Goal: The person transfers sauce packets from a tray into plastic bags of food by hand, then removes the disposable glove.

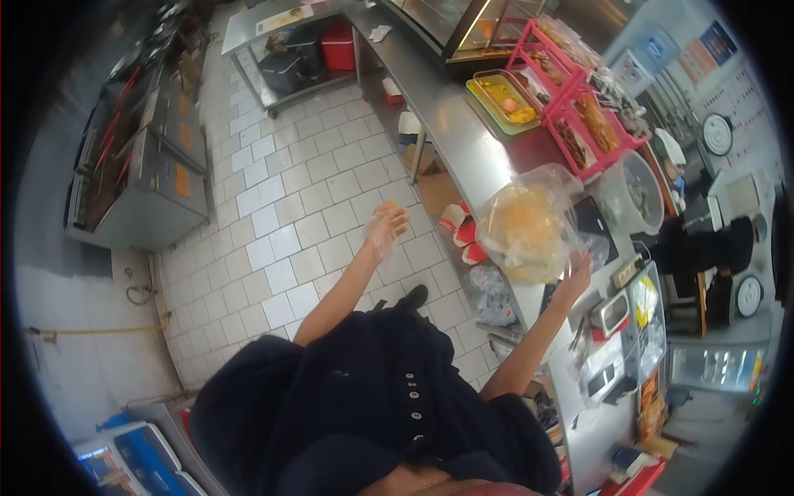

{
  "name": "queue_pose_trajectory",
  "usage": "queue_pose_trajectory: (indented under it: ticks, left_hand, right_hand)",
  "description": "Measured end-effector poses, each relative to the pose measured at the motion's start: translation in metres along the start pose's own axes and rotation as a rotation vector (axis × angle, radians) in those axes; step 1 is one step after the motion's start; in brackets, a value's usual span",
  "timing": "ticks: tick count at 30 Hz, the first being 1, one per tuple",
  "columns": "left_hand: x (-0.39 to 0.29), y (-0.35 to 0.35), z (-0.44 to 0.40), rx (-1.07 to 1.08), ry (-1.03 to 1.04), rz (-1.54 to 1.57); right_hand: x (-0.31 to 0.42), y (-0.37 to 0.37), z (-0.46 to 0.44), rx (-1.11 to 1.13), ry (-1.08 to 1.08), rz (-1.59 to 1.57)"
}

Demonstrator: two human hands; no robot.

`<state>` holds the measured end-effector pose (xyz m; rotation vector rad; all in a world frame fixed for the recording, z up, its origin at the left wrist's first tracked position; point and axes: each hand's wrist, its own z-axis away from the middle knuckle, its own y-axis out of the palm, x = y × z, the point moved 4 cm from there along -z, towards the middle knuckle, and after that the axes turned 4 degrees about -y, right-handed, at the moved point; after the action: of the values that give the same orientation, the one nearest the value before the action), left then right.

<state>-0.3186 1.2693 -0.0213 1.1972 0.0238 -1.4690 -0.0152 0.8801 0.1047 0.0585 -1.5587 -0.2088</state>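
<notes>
My left hand (387, 229) is held out over the tiled floor in a clear plastic glove, fingers stretched out and nothing in them. On the steel counter to the right sits a large clear plastic bag (529, 219) with yellowish-orange food inside, its top loose and crumpled. My right hand (579, 271) is at the near right edge of that bag, its fingers closed on the thin plastic. Part of those fingers is hidden by clear film. A dark flat device (591, 221), perhaps a scale, lies just behind the bag.
Pink baskets (583, 124) of packaged food and a tray of yellow food (506, 97) stand farther along the counter (459, 136). A translucent bucket (630, 194) is beside the baskets. Red-and-white cartons (463, 231) sit below. A person in dark clothes (703, 248) stands beyond the counter.
</notes>
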Motion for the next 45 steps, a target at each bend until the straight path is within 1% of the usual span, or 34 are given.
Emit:
queue_pose_trajectory:
  ticks: [2,4,6,7,9,10,12,13,14,15,16,18,19,21,22,24,25,27,28,30,31,32,33,34,36,37,39,40,42,43,45]
  left_hand:
    - [-0.001,0.021,-0.027,-0.028,-0.011,0.015]
    - [0.001,0.039,-0.056,0.024,-0.050,0.110]
    - [0.005,0.048,-0.081,0.134,-0.032,0.175]
    - [0.008,0.054,-0.086,0.111,-0.076,0.164]
    - [-0.009,0.079,-0.092,-0.067,-0.045,0.203]
    - [-0.013,0.094,-0.090,-0.068,-0.055,0.194]
    - [-0.020,0.111,-0.084,-0.165,0.033,0.294]
    - [-0.019,0.118,-0.081,-0.167,0.008,0.272]
    - [-0.019,0.125,-0.079,-0.199,0.022,0.269]
    - [-0.022,0.133,-0.084,-0.219,0.044,0.274]
    - [-0.020,0.137,-0.091,-0.201,0.027,0.270]
    - [-0.014,0.134,-0.102,-0.173,0.056,0.374]
    - [-0.017,0.134,-0.104,-0.160,0.056,0.381]
    - [-0.021,0.133,-0.106,-0.165,0.050,0.417]
    - [-0.033,0.140,-0.097,-0.160,0.054,0.425]
    - [-0.062,0.158,-0.070,-0.222,0.087,0.409]
    - [-0.063,0.153,-0.070,-0.220,0.084,0.416]
    - [-0.064,0.151,-0.069,-0.034,0.168,0.329]
    - [-0.062,0.155,-0.060,-0.029,0.160,0.336]
    - [-0.070,0.184,-0.023,0.209,0.308,-0.300]
    - [-0.075,0.189,-0.013,0.221,0.310,-0.293]
    - [-0.079,0.196,-0.004,0.275,0.341,-0.436]
    - [-0.080,0.197,0.001,0.306,0.353,-0.502]
    - [-0.080,0.197,0.005,0.337,0.367,-0.566]
    - [-0.067,0.179,0.001,0.559,-0.135,-0.765]
    - [-0.074,0.174,0.005,0.576,-0.137,-0.769]
    - [-0.097,0.172,0.015,0.670,-0.032,-0.662]
    - [-0.104,0.168,0.018,0.690,-0.040,-0.670]
    - [-0.121,0.158,0.017,0.676,0.001,-0.560]
    - [-0.126,0.154,0.013,0.693,-0.009,-0.568]
    - [-0.136,0.148,0.002,0.655,0.018,-0.537]
  right_hand:
    - [-0.009,-0.005,0.002,0.011,0.037,0.003]
    - [-0.011,-0.013,0.012,-0.020,0.087,0.015]
    - [-0.006,-0.022,0.029,-0.218,0.132,0.101]
    - [-0.013,-0.031,0.042,-0.244,0.159,0.134]
    - [-0.010,-0.037,0.066,-0.587,-0.180,0.199]
    - [0.009,-0.016,0.086,-0.687,-0.383,0.357]
    - [0.001,0.024,0.121,-0.370,-0.552,0.261]
    - [0.010,0.059,0.143,-0.144,-0.650,0.462]
    - [0.021,0.102,0.156,0.133,-0.648,0.515]
    - [0.028,0.144,0.167,0.288,-0.537,0.424]
    - [0.032,0.176,0.175,0.401,-0.645,0.500]
    - [0.017,0.221,0.187,0.455,-0.591,0.459]
    - [0.011,0.230,0.184,0.451,-0.605,0.461]
    - [0.004,0.257,0.184,0.521,-0.826,0.585]
    - [0.005,0.265,0.184,0.524,-0.835,0.585]
    - [0.007,0.271,0.180,0.475,-0.853,0.533]
    - [0.005,0.275,0.177,0.477,-0.859,0.539]
    - [-0.003,0.278,0.165,0.431,-0.740,0.569]
    - [-0.002,0.285,0.159,0.428,-0.745,0.580]
    - [0.005,0.296,0.149,0.364,-0.773,0.627]
    - [0.005,0.297,0.146,0.356,-0.784,0.631]
    - [0.004,0.295,0.140,0.288,-0.756,0.636]
    - [0.004,0.290,0.136,0.221,-0.723,0.645]
    - [0.008,0.288,0.133,0.215,-0.735,0.654]
    - [0.017,0.280,0.129,0.144,-0.711,0.657]
    - [0.019,0.276,0.126,0.127,-0.714,0.661]
    - [0.021,0.262,0.114,0.035,-0.639,0.664]
    - [0.025,0.254,0.110,0.012,-0.636,0.668]
    - [0.033,0.236,0.100,-0.102,-0.557,0.641]
    - [0.036,0.230,0.099,-0.123,-0.553,0.644]
    - [0.042,0.222,0.101,-0.085,-0.605,0.633]
